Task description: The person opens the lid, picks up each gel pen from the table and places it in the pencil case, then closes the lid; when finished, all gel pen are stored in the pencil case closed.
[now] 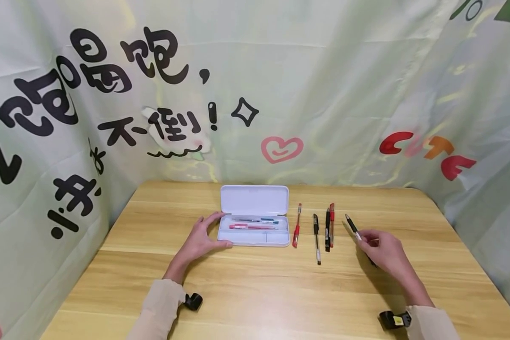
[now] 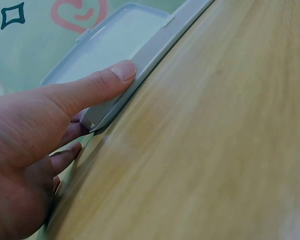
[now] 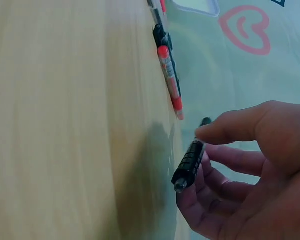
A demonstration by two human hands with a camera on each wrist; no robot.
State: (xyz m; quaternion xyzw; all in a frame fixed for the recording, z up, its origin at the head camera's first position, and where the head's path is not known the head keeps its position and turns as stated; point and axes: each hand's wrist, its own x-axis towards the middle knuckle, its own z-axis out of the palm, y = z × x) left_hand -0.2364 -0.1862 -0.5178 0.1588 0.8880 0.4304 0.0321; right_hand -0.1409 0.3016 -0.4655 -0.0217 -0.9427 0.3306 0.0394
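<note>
An open white pencil case (image 1: 255, 236) lies at the middle of the wooden table (image 1: 255, 293), with a few pens (image 1: 255, 224) inside its tray. My left hand (image 1: 201, 238) rests against the case's left end; in the left wrist view the thumb (image 2: 97, 85) presses on the case's rim (image 2: 155, 52). My right hand (image 1: 384, 250) pinches a black pen (image 1: 353, 227) just above the table at the right; the right wrist view shows the pen (image 3: 190, 160) between thumb and fingers.
Right of the case lie a red pen (image 1: 296, 226), a black pen (image 1: 317, 238) and a black and a red pen side by side (image 1: 329, 229). A printed cloth backdrop (image 1: 255, 94) surrounds the table on three sides.
</note>
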